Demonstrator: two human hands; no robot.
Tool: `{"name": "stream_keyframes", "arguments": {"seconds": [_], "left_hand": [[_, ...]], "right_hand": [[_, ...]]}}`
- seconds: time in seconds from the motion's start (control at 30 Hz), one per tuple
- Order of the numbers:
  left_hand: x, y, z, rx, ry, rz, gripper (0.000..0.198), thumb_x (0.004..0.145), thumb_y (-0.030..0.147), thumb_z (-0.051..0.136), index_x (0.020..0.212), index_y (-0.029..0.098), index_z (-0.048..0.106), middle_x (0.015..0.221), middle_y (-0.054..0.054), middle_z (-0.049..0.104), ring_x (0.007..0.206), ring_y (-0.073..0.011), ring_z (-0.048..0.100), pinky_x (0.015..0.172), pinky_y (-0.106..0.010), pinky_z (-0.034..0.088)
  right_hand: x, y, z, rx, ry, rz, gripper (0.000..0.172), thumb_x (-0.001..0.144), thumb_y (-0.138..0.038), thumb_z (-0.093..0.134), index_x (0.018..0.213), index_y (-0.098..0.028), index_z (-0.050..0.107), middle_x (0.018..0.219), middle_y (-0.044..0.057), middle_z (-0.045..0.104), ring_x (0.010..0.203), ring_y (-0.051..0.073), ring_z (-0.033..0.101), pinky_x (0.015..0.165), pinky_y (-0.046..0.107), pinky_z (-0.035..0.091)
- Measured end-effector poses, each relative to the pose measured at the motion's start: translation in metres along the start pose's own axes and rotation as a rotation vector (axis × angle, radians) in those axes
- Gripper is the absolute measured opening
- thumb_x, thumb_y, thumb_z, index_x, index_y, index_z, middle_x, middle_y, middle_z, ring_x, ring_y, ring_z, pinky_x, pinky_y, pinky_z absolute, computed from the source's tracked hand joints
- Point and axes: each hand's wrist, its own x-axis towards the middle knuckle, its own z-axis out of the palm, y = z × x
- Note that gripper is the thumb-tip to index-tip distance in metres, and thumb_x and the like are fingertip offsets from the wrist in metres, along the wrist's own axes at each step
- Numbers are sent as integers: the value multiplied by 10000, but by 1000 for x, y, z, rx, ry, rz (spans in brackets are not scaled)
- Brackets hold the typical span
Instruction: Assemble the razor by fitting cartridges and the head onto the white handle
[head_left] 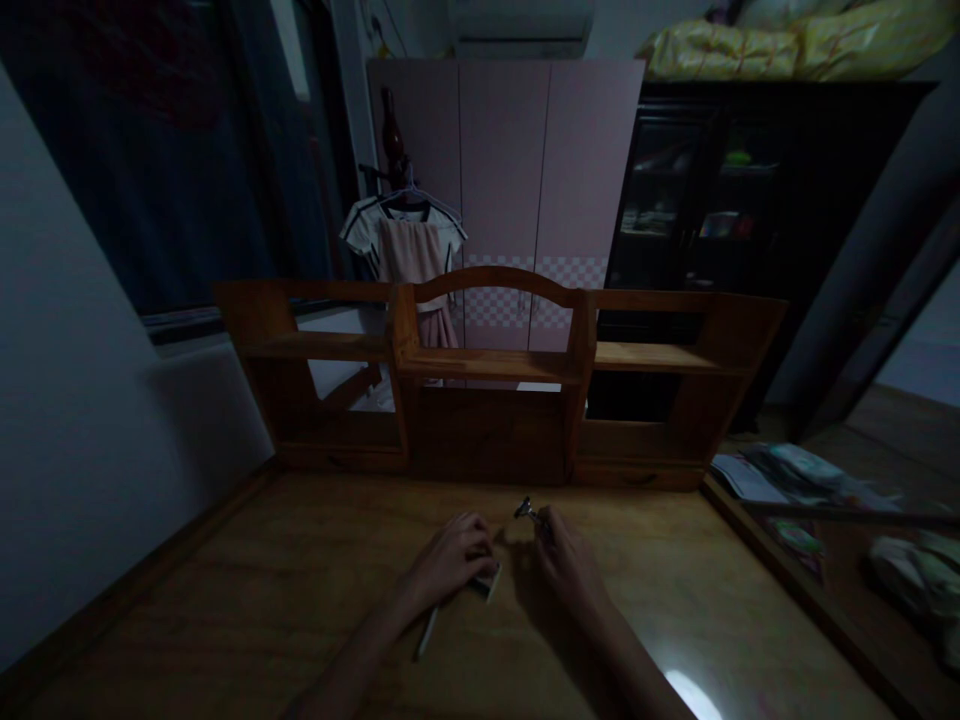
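On the wooden desk [247,600], my left hand [450,555] rests with its fingers curled over a small flat dark piece with a pale edge [487,582]. A thin pale stick [426,634] lies on the desktop beside the wrist of that hand. To the right, my right hand [562,555] is closed around the handle of a small razor-like tool [526,509]. The tool's shiny metal head points up and to the left, above the desktop. Dim light hides the detail of both held things.
A wooden shelf unit [487,365] stands along the desk's far edge. Papers [795,475] and cloth [919,580] lie on a surface at the right. A white wall [90,420] borders the left. Behind are hanging clothes [409,240] and a pink wardrobe [502,160].
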Motion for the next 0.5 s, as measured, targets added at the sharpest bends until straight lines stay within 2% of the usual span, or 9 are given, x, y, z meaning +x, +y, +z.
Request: {"name": "stream_keyframes", "arguments": {"seconds": [0.1, 0.23, 0.37, 0.5], "left_hand": [[2, 5, 1, -148, 83, -68, 155, 779, 344, 628, 816, 210, 695, 983, -45, 609, 959, -185, 557, 876, -299, 423], [10, 10, 6, -474, 237, -235, 270, 823, 392, 567, 985, 208, 680, 1034, -59, 653, 986, -192, 592, 898, -316, 445], [12, 12, 11, -787, 240, -323, 353, 756, 415, 647, 1013, 177, 681, 1039, -85, 682, 972, -211, 623, 897, -331, 466], [10, 8, 17, -920, 234, -431, 385, 645, 391, 751, 929, 135, 703, 937, -99, 707, 840, -212, 659, 821, -338, 509]], "right_hand": [[2, -5, -4, 172, 11, -47, 189, 908, -300, 395, 994, -208, 535, 891, 55, 616, 783, 185, 573, 687, 270, 418], [0, -15, -4, 315, -31, -89, 201, 900, -297, 441, 1014, -201, 575, 939, 57, 619, 857, 184, 572, 756, 276, 431], [-3, -21, -2, 349, -76, -102, 207, 885, -284, 471, 1015, -198, 607, 949, 61, 624, 874, 190, 572, 779, 286, 438], [-6, -26, -2, 368, -89, -97, 209, 869, -267, 490, 1015, -209, 628, 954, 57, 637, 895, 192, 576, 798, 291, 439]]}}
